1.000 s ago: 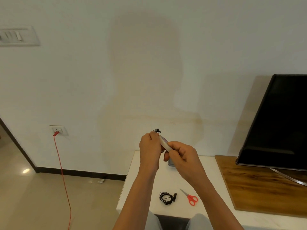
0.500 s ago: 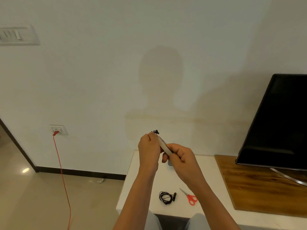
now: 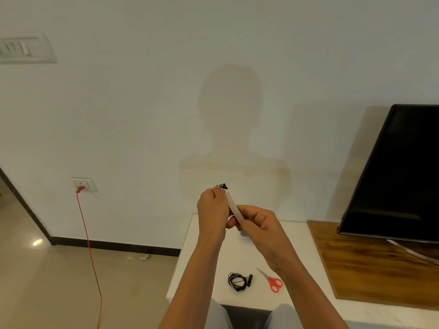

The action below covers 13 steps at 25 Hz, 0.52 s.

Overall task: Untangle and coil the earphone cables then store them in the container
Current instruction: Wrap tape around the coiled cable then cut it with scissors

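Note:
My left hand (image 3: pixel 211 210) is raised in front of the wall and grips a bundle of black earphone cable (image 3: pixel 222 186), of which only a small bit pokes out above the fingers. My right hand (image 3: pixel 259 224) pinches the lower end of a pale flat strip (image 3: pixel 234 206), perhaps tape. The strip runs up to the left hand's fingers. A second black earphone cable (image 3: pixel 238 281) lies coiled on the white table (image 3: pixel 202 269) below my arms. A small grey object (image 3: pixel 244 233), mostly hidden behind the right hand, sits farther back on the table.
Red-handled scissors (image 3: pixel 273 281) lie just right of the coiled cable. A wooden board (image 3: pixel 380 262) with a dark TV screen (image 3: pixel 399 174) stands at the right. On the left a red cord (image 3: pixel 91 252) hangs from a wall socket (image 3: pixel 83 185) to the floor.
Both hands have stayed almost in place, with the right hand shifted slightly left along the strip. The shadow on the wall has grown smaller and sharper.

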Tool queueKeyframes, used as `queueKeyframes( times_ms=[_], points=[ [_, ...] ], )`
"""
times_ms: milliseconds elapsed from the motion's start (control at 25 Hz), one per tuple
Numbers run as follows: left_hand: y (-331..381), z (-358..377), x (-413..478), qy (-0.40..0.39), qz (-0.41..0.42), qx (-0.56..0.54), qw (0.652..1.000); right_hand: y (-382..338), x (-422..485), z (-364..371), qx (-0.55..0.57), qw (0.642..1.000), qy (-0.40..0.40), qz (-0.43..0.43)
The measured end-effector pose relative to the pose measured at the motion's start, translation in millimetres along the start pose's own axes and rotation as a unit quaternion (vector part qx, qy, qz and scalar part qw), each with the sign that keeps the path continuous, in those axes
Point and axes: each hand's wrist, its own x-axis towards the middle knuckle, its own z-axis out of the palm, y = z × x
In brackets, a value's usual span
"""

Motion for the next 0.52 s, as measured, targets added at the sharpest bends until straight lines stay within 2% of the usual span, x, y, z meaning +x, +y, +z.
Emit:
queueKeyframes(
  times_ms=[160, 280, 400, 520],
  points=[
    [1.0, -3.0, 3.7, -0.02, -0.014, -0.011, 1.0, 0.8, 0.6, -7.1, 0.1, 0.992, -0.057, 0.042],
    [0.9, -12.5, -0.3, -0.008, -0.007, -0.074, 0.997, 2.1, 2.6, -14.5, 0.156, 0.986, -0.048, 0.042],
    [-6.2, -23.4, -5.7, -0.028, -0.018, -0.093, 0.995, 4.2, 4.9, -17.2, 0.111, 0.994, 0.015, 0.017],
    [-8.3, -24.7, -18.4, -0.099, -0.015, -0.066, 0.993, 2.3, 7.8, -15.0, 0.031, 0.997, 0.055, -0.042]
  ],
)
